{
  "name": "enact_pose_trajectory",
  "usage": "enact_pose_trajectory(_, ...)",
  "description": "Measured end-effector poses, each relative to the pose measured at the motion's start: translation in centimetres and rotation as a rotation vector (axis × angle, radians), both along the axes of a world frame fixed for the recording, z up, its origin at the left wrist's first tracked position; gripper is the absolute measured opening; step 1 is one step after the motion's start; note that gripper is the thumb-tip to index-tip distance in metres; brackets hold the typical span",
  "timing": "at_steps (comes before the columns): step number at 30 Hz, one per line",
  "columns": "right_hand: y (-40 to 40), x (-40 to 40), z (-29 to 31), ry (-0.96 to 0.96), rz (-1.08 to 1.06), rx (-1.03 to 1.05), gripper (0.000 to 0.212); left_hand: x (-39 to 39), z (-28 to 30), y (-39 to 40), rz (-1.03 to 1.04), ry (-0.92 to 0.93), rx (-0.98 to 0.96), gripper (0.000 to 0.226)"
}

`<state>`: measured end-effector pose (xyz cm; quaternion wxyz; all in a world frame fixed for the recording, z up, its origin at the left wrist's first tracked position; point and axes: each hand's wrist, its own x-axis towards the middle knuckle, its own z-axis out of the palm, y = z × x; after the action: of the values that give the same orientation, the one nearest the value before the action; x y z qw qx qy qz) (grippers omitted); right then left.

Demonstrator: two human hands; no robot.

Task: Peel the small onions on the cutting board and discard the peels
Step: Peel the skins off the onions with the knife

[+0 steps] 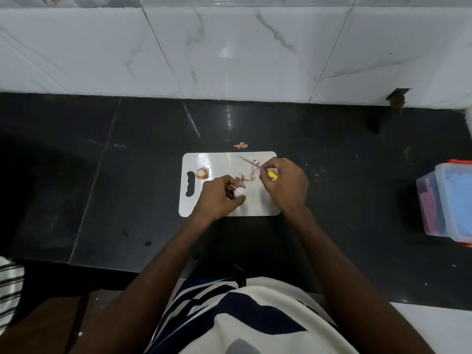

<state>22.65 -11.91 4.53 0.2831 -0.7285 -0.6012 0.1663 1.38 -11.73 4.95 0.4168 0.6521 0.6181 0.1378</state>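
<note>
Plastic boxes (449,200) block the right; counter (127,175) lies open leftward.

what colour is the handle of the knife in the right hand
Yellow; the knife handle pokes out of the right hand, seen in the head view.

A dark, glossy tabletop (332,175) ran along the white tiled wall. A white cutting board (219,162) lay near its middle, a scrap of peel (240,145) just beyond the board's far edge, and clear plastic containers (449,200) at the right edge.
</note>
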Motion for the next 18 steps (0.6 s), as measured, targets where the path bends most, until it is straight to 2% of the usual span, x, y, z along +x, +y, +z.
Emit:
enact_pose_trajectory(4,1.6,1.2,-1.7,-0.077,-0.115,-0.223,0.018,-1.1,-0.7,-0.1,0.130,-0.067,-0.098,0.030)
enact_pose_trajectory(10,2.1,1.7,-2.9,-0.040,-0.168,-0.322,0.026,-2.2,-1.4,-0.2,0.308,-0.192,-0.141,0.025)
enact_pose_trajectory(14,1.1,1.1,-1.3,-0.034,-0.207,-0.256,0.045,-2.9,-1.6,0.5,0.371,-0.163,-0.115,0.027)
enact_pose_trajectory(16,0.4,-0.3,-0.5,0.033,-0.163,-0.190,0.037,-3.4,-1.8,0.9,0.407,-0.152,-0.083,0.026)
enact_pose_trajectory(18,-0.4,-2.6,-0.2,0.149,-0.031,-0.244,0.030,-4.2,-1.7,1.2,0.477,-0.175,-0.070,0.027)
